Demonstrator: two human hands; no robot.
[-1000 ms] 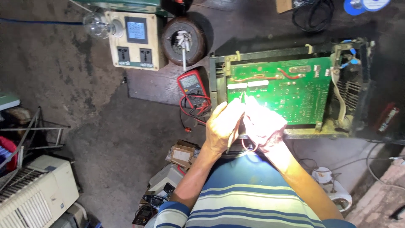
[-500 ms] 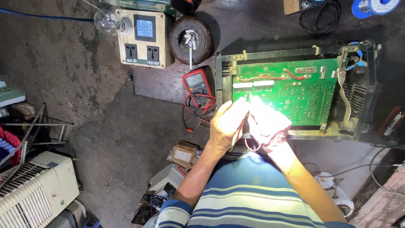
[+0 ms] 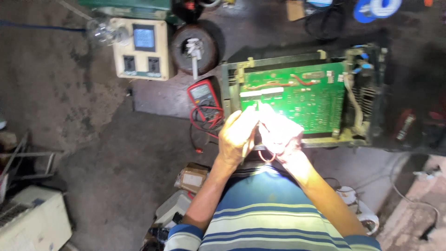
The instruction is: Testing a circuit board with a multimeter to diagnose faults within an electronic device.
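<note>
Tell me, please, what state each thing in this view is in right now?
Green circuit board: bare in its opened metal case.
Red multimeter: on the floor, leads coiled over it.
Left hand: closed on a thin tool.
Right hand: fingers curled, contents washed out by glare.
Beige socket box: screen lit.

We see a green circuit board (image 3: 297, 100) with a glossy lacquered face, seated in a dull, grimy metal frame (image 3: 232, 93). Our left hand (image 3: 237, 137) and right hand (image 3: 278, 135) close on a slim tool (image 3: 248, 142) whose material is washed out by glare. The multimeter (image 3: 202, 93) has a red rubbery-looking casing. The socket box (image 3: 139, 49) is matt cream plastic. The floor (image 3: 93, 153) is rough, stained concrete. Our shirt (image 3: 265, 209) is soft striped cloth.
</note>
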